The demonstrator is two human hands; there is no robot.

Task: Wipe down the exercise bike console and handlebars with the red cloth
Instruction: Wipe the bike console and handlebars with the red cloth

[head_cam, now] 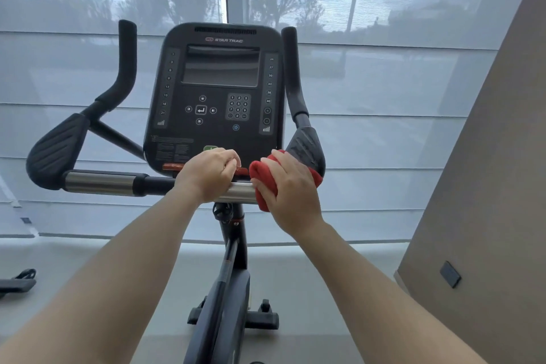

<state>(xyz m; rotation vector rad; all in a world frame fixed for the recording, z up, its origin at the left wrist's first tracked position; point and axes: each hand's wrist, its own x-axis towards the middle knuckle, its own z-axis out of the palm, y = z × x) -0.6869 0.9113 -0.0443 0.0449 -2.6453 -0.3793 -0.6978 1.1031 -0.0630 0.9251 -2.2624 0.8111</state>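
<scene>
Centre of frame: right hand (291, 189), fingers wrapped round the red cloth (259, 172), presses it onto the chrome handlebar (236, 193) for wiping; left hand (206, 176), fingers curled, grasp unclear, rests alongside, likely steadying.

The person shows only as two forearms and two hands, all bare: skin runs uncovered from the near edge of the view up to the fingertips. Each forearm is broad and rounded well below the console (217, 91) and narrows steadily to a slim wrist just under it. The left hand (206, 176), below the console's lower edge, has a rounded back with a row of knuckles standing out as small ridges. The right hand (291, 189), below the console's right corner, has a broad, smooth back and long fingers (283, 162) with faint creases at the joints. Nails are too small to make out.
</scene>
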